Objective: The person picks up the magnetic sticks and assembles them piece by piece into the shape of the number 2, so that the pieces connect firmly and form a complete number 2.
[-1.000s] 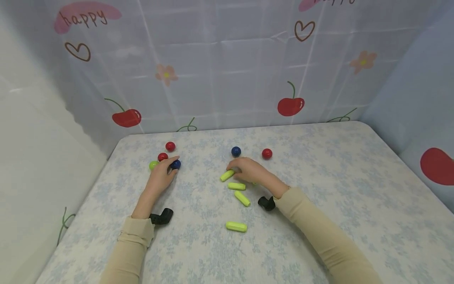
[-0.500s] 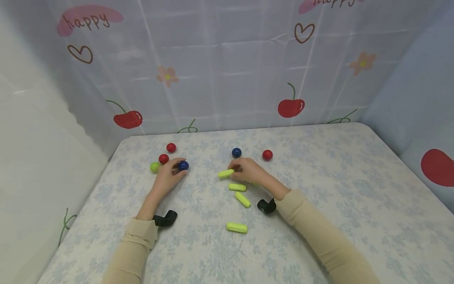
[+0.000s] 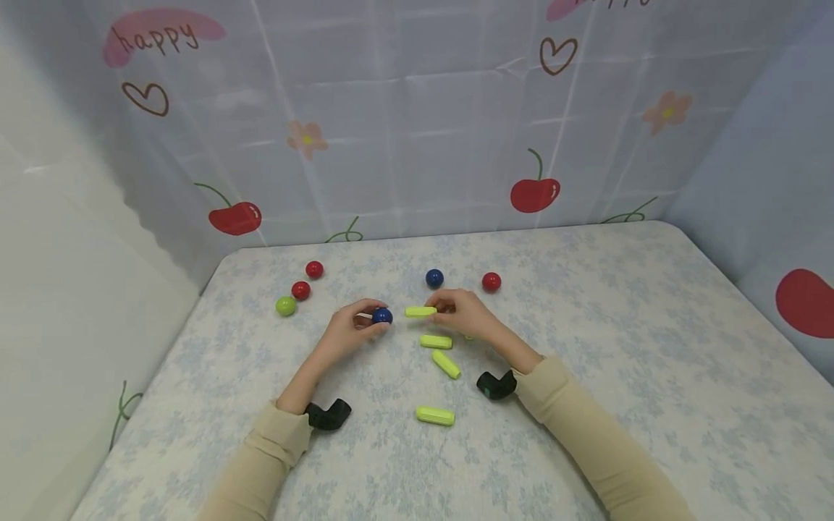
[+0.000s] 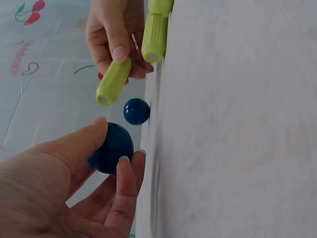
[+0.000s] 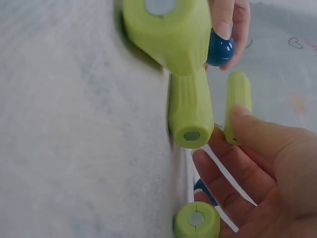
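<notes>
In the head view, my left hand (image 3: 344, 334) pinches a dark blue ball (image 3: 382, 317) between thumb and fingertips, over the middle of the table. My right hand (image 3: 465, 316) holds one end of a yellow-green magnetic rod (image 3: 417, 312); its free end points left toward the ball, a small gap apart. The left wrist view shows the held rod (image 4: 113, 83) with a metal disc in its tip, above and apart from the held ball (image 4: 113, 148). Below my right hand lie more rods (image 3: 436, 341), one of them (image 3: 469, 337) mostly hidden by that hand.
Toward the front are a slanted rod (image 3: 446, 364) and a level one (image 3: 435, 416). Behind my right hand sit a blue ball (image 3: 434, 278) and a red ball (image 3: 491, 282). At left rest a green ball (image 3: 285, 306) and two red balls (image 3: 301, 290). A printed curtain (image 3: 417, 145) hangs behind.
My left hand has carried the blue ball rightward, away from the red and green balls. My right hand has raised its rod and turned it from slanted to level.
</notes>
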